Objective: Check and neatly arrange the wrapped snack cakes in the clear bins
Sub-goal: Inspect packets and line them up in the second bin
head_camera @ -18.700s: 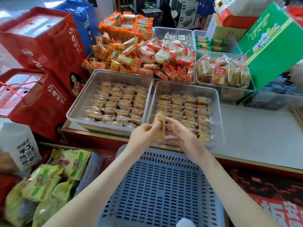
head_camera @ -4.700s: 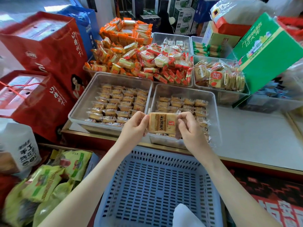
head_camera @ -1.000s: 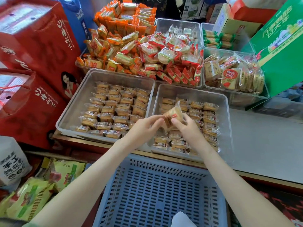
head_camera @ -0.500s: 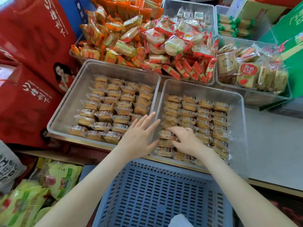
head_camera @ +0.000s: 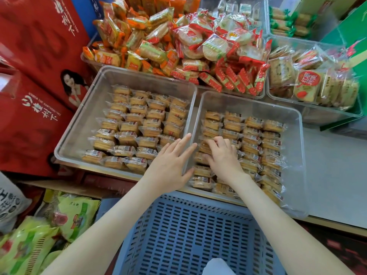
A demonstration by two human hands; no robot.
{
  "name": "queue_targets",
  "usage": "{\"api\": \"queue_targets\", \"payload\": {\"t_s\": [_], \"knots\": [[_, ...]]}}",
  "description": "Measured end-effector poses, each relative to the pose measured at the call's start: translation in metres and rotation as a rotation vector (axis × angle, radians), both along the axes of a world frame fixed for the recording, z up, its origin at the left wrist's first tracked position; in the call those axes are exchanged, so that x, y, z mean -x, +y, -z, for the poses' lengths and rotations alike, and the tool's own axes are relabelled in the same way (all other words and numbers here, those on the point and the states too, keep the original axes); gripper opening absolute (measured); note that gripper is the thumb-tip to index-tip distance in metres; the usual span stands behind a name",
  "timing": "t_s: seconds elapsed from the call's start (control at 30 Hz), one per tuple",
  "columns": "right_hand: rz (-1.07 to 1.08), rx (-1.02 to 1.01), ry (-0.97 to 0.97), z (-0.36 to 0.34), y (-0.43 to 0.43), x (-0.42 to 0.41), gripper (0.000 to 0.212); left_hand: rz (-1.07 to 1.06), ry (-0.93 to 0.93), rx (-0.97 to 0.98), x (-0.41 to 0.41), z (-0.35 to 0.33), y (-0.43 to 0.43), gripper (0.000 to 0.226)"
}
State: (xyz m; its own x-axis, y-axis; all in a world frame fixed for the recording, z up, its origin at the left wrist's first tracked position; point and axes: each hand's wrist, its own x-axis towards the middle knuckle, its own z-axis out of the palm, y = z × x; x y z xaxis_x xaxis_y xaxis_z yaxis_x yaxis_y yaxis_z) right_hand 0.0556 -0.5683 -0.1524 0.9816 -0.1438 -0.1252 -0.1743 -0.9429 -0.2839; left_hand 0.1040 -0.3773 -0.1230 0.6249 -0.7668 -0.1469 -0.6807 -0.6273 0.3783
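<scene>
Shop surface (head_camera: 333,175) | L bin (head_camera: 83,120) rows look done; R bin (head_camera: 295,155) near-left col ragged, prob. last bit | my L hand (head_camera: 168,165) flat, released | my R hand (head_camera: 223,157) curled on cakes (head_camera: 254,124), grip unclear

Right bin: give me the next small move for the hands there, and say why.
Probably nudge the snack cakes under the right hand flush into line: its bent fingers rest on the right bin's leftmost column, which looks less even than its neighbours. The left hand lies open at the bin's wall.
</scene>
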Motion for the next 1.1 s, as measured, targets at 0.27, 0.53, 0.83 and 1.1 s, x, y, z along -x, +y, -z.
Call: {"api": "queue_targets", "payload": {"t_s": [0.27,0.53,0.83,1.1], "knots": [[-0.119,0.257,-0.010,0.003,0.003,-0.018,0.024,0.000,-0.025,0.008,0.001,0.000,0.000,0.068],[0.027,-0.119,-0.323,-0.026,-0.006,0.010,0.024,0.001,-0.047,-0.025,0.001,0.001,0.000,0.068],[0.645,-0.937,-0.318,-0.101,-0.008,0.081,0.024,-0.294,0.172,0.396,0.035,-0.033,-0.016,0.047],[0.650,-1.014,-0.368,-0.110,0.014,0.109,0.025,-0.509,0.798,0.697,0.064,-0.077,-0.014,0.016]]}}
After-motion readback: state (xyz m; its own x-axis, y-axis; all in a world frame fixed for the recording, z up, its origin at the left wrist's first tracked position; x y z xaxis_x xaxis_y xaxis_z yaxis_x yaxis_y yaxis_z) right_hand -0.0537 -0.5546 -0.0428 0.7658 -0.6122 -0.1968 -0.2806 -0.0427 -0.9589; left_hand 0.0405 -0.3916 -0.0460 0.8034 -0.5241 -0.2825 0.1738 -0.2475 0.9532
